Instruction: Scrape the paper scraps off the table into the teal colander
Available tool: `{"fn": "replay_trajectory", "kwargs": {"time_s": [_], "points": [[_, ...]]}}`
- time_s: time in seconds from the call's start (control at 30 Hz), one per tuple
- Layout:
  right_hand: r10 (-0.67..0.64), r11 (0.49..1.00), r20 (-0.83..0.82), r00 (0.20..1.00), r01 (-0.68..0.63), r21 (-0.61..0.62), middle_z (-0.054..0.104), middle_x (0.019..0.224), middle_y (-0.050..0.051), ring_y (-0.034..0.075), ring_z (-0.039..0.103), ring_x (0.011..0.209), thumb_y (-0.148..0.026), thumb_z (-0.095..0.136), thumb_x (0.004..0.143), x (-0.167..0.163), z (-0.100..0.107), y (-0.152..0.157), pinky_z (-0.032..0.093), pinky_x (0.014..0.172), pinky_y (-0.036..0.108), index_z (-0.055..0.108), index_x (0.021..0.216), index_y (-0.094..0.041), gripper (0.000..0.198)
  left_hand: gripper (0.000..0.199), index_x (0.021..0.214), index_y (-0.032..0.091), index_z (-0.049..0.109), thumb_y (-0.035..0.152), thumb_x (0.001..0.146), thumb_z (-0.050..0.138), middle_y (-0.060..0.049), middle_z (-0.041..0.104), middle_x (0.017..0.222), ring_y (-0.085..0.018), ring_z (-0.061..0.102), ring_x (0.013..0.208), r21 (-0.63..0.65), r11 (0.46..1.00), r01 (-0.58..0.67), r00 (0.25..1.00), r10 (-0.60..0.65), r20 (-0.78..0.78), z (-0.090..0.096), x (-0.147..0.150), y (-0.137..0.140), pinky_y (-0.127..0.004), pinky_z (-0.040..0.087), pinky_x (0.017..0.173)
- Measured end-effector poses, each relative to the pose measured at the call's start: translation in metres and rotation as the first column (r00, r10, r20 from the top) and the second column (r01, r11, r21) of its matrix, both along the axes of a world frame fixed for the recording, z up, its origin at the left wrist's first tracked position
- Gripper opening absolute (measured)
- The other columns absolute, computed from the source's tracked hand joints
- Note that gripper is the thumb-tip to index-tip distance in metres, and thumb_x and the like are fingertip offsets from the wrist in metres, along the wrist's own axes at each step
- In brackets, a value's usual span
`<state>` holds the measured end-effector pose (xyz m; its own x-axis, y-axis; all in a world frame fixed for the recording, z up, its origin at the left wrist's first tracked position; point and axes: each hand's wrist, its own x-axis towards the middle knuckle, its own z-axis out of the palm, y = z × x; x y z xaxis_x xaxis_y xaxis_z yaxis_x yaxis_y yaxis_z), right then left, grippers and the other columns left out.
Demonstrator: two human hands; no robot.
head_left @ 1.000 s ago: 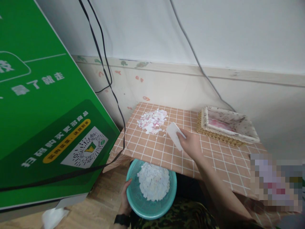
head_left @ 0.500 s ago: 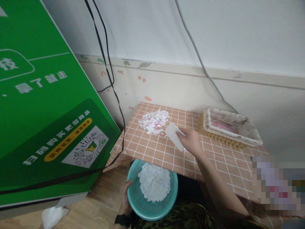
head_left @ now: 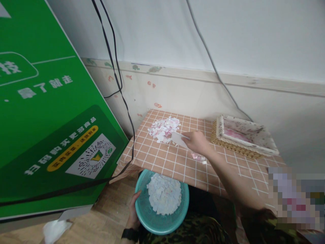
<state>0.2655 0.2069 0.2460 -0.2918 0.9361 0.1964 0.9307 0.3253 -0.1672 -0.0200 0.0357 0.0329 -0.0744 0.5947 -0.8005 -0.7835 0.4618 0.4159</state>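
Note:
My right hand (head_left: 198, 140) grips a flat white card (head_left: 179, 139) by its right end, tilted over the table. The card's far end meets the near right edge of a pile of white and pink paper scraps (head_left: 162, 128). Just below that hand lies a small pinkish, shiny plastic piece (head_left: 198, 157). My left hand (head_left: 133, 206) is wrapped round the left rim of a teal plastic basket (head_left: 162, 227) at the table's front edge. Inside the basket sits a heap of white paper scraps (head_left: 164, 195).
A checked cloth covers the table (head_left: 162, 159). At its back right stands a wicker basket (head_left: 236, 147) with a fabric lining. A green printed panel (head_left: 50, 112) rises on the left, with a black cable (head_left: 132, 135) hanging beside it. A white bag (head_left: 56, 230) lies on the floor.
My right hand has moved slightly up and left, bringing the card against the scrap pile at a flatter angle. The pinkish plastic piece shows more now. My left hand and the teal basket stay put.

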Motion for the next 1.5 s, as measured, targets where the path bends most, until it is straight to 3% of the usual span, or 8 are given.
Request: {"fn": "replay_trajectory", "kwargs": {"time_s": [0.2, 0.4, 0.63, 0.9, 1.17, 1.37, 1.5], "points": [[-0.029, 0.999, 0.056, 0.998, 0.029, 0.015, 0.066, 0.066, 0.004, 0.014, 0.054, 0.058, -0.024, 0.046, 0.082, 0.006, 0.013, 0.005, 0.027, 0.056, 0.028, 0.068, 0.077, -0.021, 0.022, 0.026, 0.083, 0.011, 0.07, 0.026, 0.062, 0.066, -0.009, 0.073, 0.075, -0.03, 0.068, 0.077, 0.018, 1.0, 0.013, 0.999, -0.013, 0.038, 0.002, 0.0, 0.001, -0.042, 0.051, 0.073], [0.0, 1.0, -0.014, 1.0, 0.0, 0.0, 0.066, 0.067, 0.004, 0.013, 0.055, 0.058, -0.024, 0.044, 0.085, -0.002, 0.005, 0.002, 0.028, 0.055, 0.027, 0.067, 0.08, -0.021, 0.024, 0.022, 0.079, 0.011, 0.069, 0.025, 0.062, 0.066, -0.01, 0.074, 0.074, -0.032, 0.068, 0.079, 0.028, 1.0, 0.014, 1.0, -0.014, 0.023, 0.002, 0.0, 0.002, -0.043, 0.051, 0.074], [0.057, 0.998, 0.011, 0.998, -0.056, -0.006, 0.065, 0.064, 0.003, 0.013, 0.054, 0.055, -0.023, 0.043, 0.086, -0.01, 0.003, 0.001, 0.029, 0.055, 0.027, 0.064, 0.076, -0.02, 0.024, 0.032, 0.09, 0.011, 0.069, 0.025, 0.061, 0.066, -0.009, 0.073, 0.074, -0.032, 0.068, 0.082, 0.01, 1.0, 0.013, 1.0, -0.014, 0.028, 0.006, 0.002, 0.002, -0.044, 0.051, 0.074], [-0.069, 0.998, 0.093, 0.993, 0.068, 0.018, 0.065, 0.064, 0.006, 0.015, 0.055, 0.056, -0.024, 0.045, 0.083, 0.003, 0.01, 0.006, 0.026, 0.054, 0.028, 0.065, 0.073, -0.018, 0.024, 0.021, 0.078, 0.01, 0.069, 0.026, 0.065, 0.066, -0.009, 0.073, 0.075, -0.031, 0.067, 0.079, 0.026, 1.0, 0.0, 0.998, -0.002, 0.059, 0.005, 0.0, 0.001, -0.04, 0.051, 0.074], [-0.022, 1.0, 0.007, 1.0, 0.022, -0.01, 0.067, 0.068, 0.005, 0.015, 0.057, 0.06, -0.023, 0.043, 0.084, 0.0, 0.008, 0.003, 0.03, 0.058, 0.027, 0.066, 0.078, -0.019, 0.025, 0.019, 0.073, 0.01, 0.07, 0.028, 0.067, 0.065, -0.009, 0.073, 0.069, -0.027, 0.067, 0.064, 0.036, 0.999, 0.021, 0.995, -0.024, 0.092, -0.001, -0.002, 0.001, -0.04, 0.052, 0.071], [-0.078, 0.997, -0.077, 0.994, 0.078, -0.006, 0.07, 0.076, 0.006, 0.017, 0.06, 0.067, -0.024, 0.045, 0.084, 0.004, -0.004, 0.014, 0.033, 0.059, 0.026, 0.069, 0.092, -0.021, 0.025, 0.02, 0.076, 0.01, 0.07, 0.026, 0.066, 0.066, -0.009, 0.073, 0.072, -0.027, 0.067, 0.065, 0.044, 0.999, 0.029, 0.997, -0.032, 0.077, 0.003, -0.001, 0.0, -0.038, 0.052, 0.068], [-0.06, 0.998, -0.117, 0.991, 0.061, 0.006, 0.069, 0.074, 0.005, 0.016, 0.06, 0.064, -0.024, 0.043, 0.086, -0.002, -0.012, 0.008, 0.031, 0.056, 0.025, 0.068, 0.088, -0.021, 0.026, 0.019, 0.074, 0.013, 0.069, 0.027, 0.062, 0.067, -0.007, 0.073, 0.069, -0.026, 0.067, 0.064, 0.029, 0.999, 0.028, 0.999, -0.029, 0.031, 0.003, 0.0, 0.002, -0.038, 0.053, 0.066]]}}
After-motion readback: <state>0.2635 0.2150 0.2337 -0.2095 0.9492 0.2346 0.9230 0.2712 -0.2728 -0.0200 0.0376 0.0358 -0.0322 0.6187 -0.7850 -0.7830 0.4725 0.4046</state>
